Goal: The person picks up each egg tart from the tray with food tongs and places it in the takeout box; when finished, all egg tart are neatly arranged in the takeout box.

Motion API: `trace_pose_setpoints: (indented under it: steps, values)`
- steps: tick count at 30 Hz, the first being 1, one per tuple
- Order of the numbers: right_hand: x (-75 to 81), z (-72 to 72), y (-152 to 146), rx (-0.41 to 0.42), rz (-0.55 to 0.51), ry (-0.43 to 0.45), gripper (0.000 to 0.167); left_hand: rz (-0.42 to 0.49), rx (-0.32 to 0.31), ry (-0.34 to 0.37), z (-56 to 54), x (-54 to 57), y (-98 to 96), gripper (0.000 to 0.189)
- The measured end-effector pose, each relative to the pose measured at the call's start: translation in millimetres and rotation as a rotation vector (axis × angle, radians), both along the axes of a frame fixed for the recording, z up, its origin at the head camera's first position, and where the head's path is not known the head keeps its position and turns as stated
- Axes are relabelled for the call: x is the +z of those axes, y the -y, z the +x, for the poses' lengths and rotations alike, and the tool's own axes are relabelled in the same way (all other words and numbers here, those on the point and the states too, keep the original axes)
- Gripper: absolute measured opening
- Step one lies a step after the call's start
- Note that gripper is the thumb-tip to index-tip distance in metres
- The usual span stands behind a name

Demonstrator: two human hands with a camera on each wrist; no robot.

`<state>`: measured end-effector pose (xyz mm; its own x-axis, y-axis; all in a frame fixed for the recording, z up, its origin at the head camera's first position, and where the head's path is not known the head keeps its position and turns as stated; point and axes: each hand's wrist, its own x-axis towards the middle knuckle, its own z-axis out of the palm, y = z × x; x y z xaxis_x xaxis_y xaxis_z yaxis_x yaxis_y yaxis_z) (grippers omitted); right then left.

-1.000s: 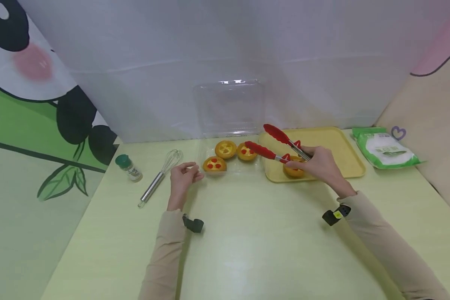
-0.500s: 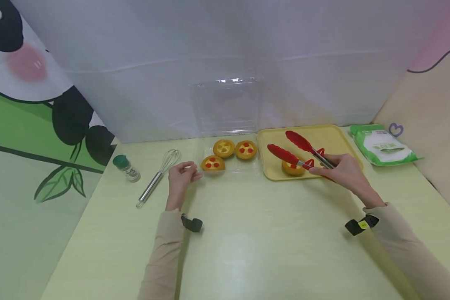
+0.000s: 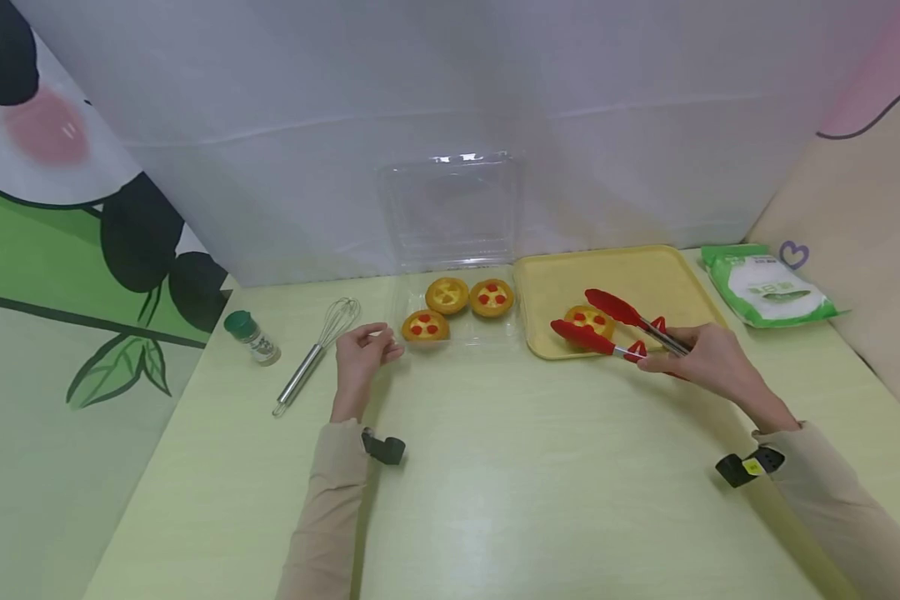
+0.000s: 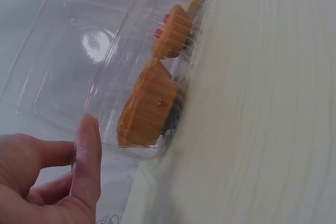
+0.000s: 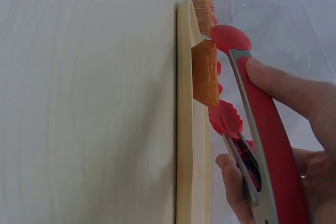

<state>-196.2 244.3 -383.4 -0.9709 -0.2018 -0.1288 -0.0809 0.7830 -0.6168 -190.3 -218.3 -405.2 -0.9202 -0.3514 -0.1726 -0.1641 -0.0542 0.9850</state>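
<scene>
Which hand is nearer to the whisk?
Left. The left hand is just right of the whisk; the right hand, farther off, grips red tongs by the front right of the yellow tray.

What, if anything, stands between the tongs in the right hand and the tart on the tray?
Nothing visible: the right hand holds the tongs with their tips spread just above the tart, which lies on the tray.

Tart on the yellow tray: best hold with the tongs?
I'd pinch opposite sides of the tart's outer wall, coming from above: it lies flat, topping up, and its wall rises past the tray's low rim. The open tongs already sit over it.
</scene>
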Motion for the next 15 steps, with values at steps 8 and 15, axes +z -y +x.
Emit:
trace_pose_setpoints:
  steps: [8, 15]
  values:
    - [-6.8, 5.0, 0, 0.019, 0.029, -0.063, 0.082, -0.001, 0.0, 0.002, -0.3, 1.5, -0.7, 0.033]
    - [-5.8, 10.5, 2, 0.02, 0.042, -0.097, 0.076, -0.004, 0.001, 0.019, -1.6, -0.3, 0.1, 0.034]
